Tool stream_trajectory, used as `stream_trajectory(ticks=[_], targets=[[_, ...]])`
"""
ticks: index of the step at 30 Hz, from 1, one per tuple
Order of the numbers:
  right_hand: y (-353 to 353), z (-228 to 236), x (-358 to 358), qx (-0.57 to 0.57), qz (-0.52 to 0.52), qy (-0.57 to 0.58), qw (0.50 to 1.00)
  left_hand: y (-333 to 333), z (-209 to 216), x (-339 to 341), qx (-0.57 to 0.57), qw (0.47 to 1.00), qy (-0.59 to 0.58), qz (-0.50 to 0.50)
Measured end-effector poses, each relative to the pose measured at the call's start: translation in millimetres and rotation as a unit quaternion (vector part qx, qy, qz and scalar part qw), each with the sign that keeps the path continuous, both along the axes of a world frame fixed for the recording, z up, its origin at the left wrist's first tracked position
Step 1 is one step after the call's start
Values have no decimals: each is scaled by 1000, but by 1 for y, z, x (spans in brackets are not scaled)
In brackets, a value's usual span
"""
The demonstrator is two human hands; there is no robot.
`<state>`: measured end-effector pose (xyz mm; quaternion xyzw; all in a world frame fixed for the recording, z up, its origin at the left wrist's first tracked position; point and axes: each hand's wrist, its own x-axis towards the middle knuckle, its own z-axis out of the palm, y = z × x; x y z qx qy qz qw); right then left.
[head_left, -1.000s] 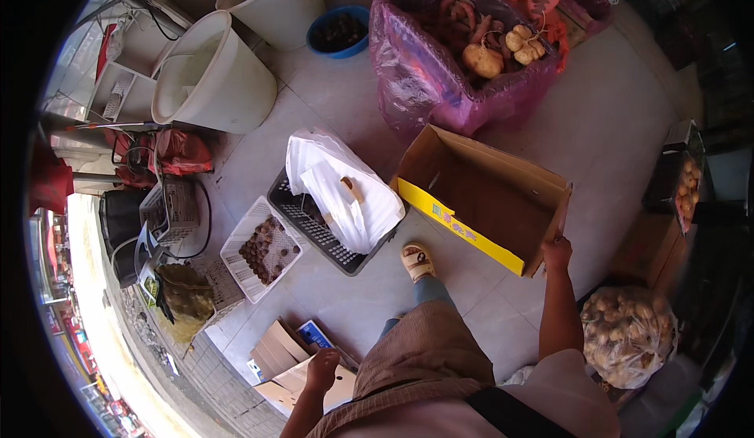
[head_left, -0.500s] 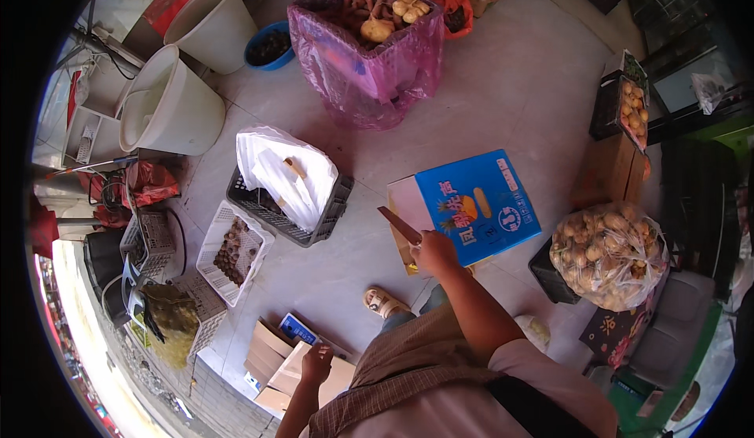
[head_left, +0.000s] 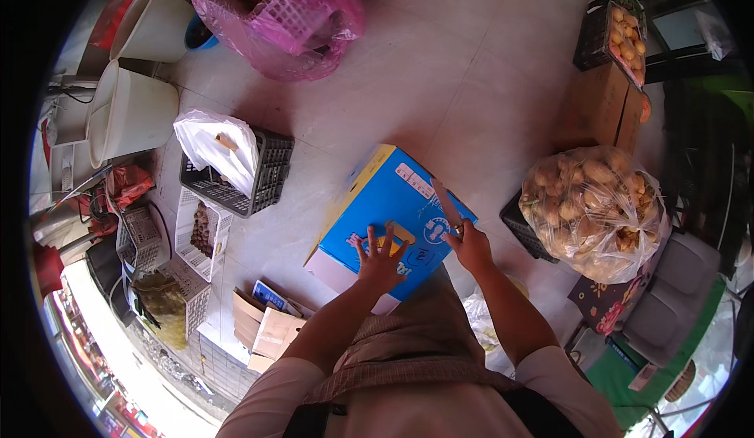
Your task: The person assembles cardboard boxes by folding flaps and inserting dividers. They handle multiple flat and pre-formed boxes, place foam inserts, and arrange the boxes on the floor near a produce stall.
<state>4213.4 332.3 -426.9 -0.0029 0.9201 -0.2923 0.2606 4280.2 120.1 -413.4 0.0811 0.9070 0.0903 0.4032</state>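
A blue cardboard box [head_left: 375, 196] with a printed fruit picture stands in front of me, its long sides slanting. My left hand [head_left: 382, 264] lies on its blue face with fingers spread. At the box's right edge, my right hand [head_left: 471, 248] is closed around the handle of a knife [head_left: 446, 204]. The blade points up and away from me, over the edge of the blue face; whether it touches the cardboard, I cannot tell.
Left of the box are a black crate [head_left: 271, 173] with white wrapping and a white basket [head_left: 221, 243]. Flattened cardboard [head_left: 276, 333] lies near left. A bag of round brown produce [head_left: 593, 210] sits on the right. Purple plastic [head_left: 314, 26] covers a crate farther off.
My left hand has come up from beside the loose cardboard onto the box. The box has turned, and my right hand has carried the knife to its right edge. The view has shifted.
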Motion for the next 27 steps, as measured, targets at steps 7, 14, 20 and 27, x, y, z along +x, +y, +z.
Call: stream_trajectory(ticks=[7,14,20,27], targets=[[64,2,-31,-55,86,17,995,-51,-51,-5,-83,988,42,127],[27,6,-58,-81,121,-8,989,38,-25,-35,10,972,87,216],[-22,6,-79,-60,180,-9,982,51,-61,-16,-36,986,94,136],[-60,-9,-87,-68,133,2,989,47,-64,-6,-23,984,118,135]])
